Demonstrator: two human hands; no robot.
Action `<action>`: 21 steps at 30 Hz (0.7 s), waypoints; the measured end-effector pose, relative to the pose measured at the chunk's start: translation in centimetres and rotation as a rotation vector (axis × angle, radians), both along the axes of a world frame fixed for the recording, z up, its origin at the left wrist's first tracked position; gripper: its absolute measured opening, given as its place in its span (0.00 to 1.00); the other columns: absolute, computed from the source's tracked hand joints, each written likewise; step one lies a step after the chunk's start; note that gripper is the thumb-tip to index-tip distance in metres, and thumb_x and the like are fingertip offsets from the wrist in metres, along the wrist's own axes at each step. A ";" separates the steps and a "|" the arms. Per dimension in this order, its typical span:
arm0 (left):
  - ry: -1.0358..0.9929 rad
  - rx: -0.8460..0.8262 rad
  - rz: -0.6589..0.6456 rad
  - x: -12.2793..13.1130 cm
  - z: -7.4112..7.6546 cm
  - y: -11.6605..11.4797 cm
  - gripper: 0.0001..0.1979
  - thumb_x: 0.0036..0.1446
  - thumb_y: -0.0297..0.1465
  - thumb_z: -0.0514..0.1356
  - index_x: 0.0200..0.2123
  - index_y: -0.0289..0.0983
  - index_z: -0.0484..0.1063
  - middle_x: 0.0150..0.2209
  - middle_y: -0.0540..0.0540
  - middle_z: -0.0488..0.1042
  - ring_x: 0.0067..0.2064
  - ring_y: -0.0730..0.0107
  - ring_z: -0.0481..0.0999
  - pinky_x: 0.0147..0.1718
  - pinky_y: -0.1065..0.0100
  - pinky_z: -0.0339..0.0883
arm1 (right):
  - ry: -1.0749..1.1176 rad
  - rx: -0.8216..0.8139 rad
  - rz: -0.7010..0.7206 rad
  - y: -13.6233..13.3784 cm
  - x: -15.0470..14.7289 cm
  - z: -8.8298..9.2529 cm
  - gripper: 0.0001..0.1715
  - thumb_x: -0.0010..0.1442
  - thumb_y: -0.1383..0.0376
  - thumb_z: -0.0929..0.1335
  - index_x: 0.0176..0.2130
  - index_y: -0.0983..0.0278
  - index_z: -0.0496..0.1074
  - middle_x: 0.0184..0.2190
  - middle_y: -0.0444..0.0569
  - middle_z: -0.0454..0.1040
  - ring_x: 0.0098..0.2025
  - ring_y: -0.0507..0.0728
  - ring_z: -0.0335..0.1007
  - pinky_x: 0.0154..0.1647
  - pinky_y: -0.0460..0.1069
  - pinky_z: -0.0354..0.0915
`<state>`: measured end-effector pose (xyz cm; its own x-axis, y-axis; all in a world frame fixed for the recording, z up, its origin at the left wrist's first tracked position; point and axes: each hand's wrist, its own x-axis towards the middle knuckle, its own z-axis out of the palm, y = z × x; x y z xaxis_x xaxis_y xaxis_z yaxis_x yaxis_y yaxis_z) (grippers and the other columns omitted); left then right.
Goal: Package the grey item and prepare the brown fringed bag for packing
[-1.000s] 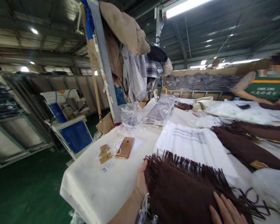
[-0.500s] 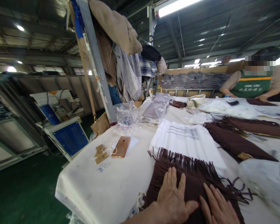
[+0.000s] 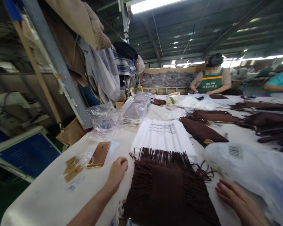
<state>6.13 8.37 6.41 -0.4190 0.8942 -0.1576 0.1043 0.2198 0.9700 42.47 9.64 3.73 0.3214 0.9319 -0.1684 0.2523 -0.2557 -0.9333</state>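
A dark brown fringed scarf (image 3: 167, 188) lies folded in front of me, its fringe spread toward a folded white cloth (image 3: 163, 135) with dark stripes. My left hand (image 3: 118, 171) is off the scarf, just past its left edge, fingers curled in and nothing seen in them. On the other side, my right hand (image 3: 235, 199) is apart from the scarf, fingers stretched out and empty, beside a clear plastic bag (image 3: 252, 163) with a barcode label. A phone (image 3: 99, 154) and brown cardboard tags (image 3: 73, 169) with white strings lie left of my left hand.
More brown scarves (image 3: 202, 130) lie at the right. Bagged grey goods (image 3: 134, 110) and crumpled plastic (image 3: 103, 117) sit by a metal post (image 3: 58, 62) hung with clothes. Across the table stands a person in a green apron (image 3: 209, 83); a turquoise sleeve (image 3: 279, 81) shows far right.
Both hands have lifted from the scarf and moved apart, left hand to the left, right hand to the right. The left fingers have curled. My view has turned rightward.
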 end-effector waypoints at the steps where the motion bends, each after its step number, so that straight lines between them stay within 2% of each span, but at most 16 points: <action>1: -0.076 -0.070 -0.020 -0.8 -0.8 0.6 0.12 0.46 0.37 0.61 0.30 0.34 0.68 0.31 0.41 0.75 0.36 0.59 0.76 0.45 0.52 0.66 | 0.160 -0.062 -0.026 0.1 0.3 -0.1 0.31 0.40 0.48 0.70 0.39 0.65 0.69 0.36 0.58 0.78 0.42 0.67 0.74 0.48 0.60 0.68; 4: -0.293 -0.216 -0.152 -1.7 -2.7 2.0 0.16 0.41 0.39 0.66 0.27 0.33 0.68 0.26 0.43 0.75 0.29 0.65 0.76 0.35 0.62 0.69 | 0.423 -0.152 -0.049 0.9 0.3 -0.9 0.25 0.37 0.54 0.74 0.34 0.63 0.70 0.31 0.53 0.79 0.39 0.62 0.76 0.44 0.53 0.70; 7: -0.457 -0.317 -0.283 -1.2 -3.1 3.0 0.21 0.33 0.41 0.72 0.26 0.32 0.70 0.26 0.43 0.77 0.28 0.66 0.76 0.32 0.67 0.68 | 0.496 -0.253 0.080 1.9 -0.2 -0.7 0.14 0.45 0.56 0.73 0.31 0.61 0.73 0.32 0.50 0.79 0.36 0.58 0.76 0.39 0.49 0.71; 9: -0.557 -0.386 -0.367 -0.9 -2.9 3.8 0.24 0.31 0.42 0.73 0.28 0.30 0.73 0.30 0.40 0.78 0.33 0.62 0.77 0.36 0.65 0.69 | 0.497 -0.362 0.117 2.6 -0.6 0.1 0.09 0.50 0.57 0.71 0.27 0.59 0.73 0.29 0.50 0.79 0.31 0.56 0.76 0.34 0.48 0.70; 12: -0.688 -0.464 -0.479 -0.5 -2.6 5.2 0.29 0.35 0.46 0.71 0.35 0.30 0.74 0.37 0.37 0.79 0.44 0.54 0.76 0.47 0.60 0.67 | 0.571 -0.538 0.223 3.7 -1.2 1.1 0.14 0.54 0.55 0.68 0.25 0.62 0.74 0.28 0.51 0.79 0.30 0.56 0.76 0.32 0.47 0.69; 16: -0.894 -0.478 -0.608 -0.2 -3.1 7.2 0.29 0.46 0.50 0.64 0.40 0.29 0.73 0.39 0.39 0.78 0.50 0.54 0.73 0.54 0.60 0.60 | 0.926 -0.608 0.405 5.3 -1.8 0.9 0.09 0.54 0.62 0.70 0.34 0.66 0.75 0.33 0.50 0.79 0.40 0.56 0.75 0.47 0.49 0.67; 18: -0.953 -0.508 -0.685 -0.2 -3.6 8.3 0.30 0.47 0.52 0.62 0.40 0.29 0.73 0.39 0.40 0.79 0.50 0.54 0.73 0.55 0.61 0.58 | 1.070 -0.596 0.427 6.2 -1.8 0.2 0.08 0.54 0.64 0.70 0.35 0.67 0.76 0.34 0.49 0.79 0.44 0.55 0.74 0.54 0.49 0.62; 21: -0.966 -0.583 -0.851 0.0 -4.5 9.9 0.33 0.43 0.55 0.62 0.38 0.29 0.74 0.38 0.40 0.79 0.50 0.53 0.72 0.54 0.61 0.59 | 1.155 -0.637 0.501 7.7 -1.8 -0.9 0.11 0.56 0.63 0.69 0.37 0.68 0.76 0.34 0.50 0.79 0.46 0.55 0.72 0.59 0.50 0.56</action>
<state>6.11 18.24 1.90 0.6920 0.5234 -0.4972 -0.2372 0.8154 0.5281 40.63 17.39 2.85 -0.6234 0.5697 -0.5355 -0.3756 -0.8189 -0.4340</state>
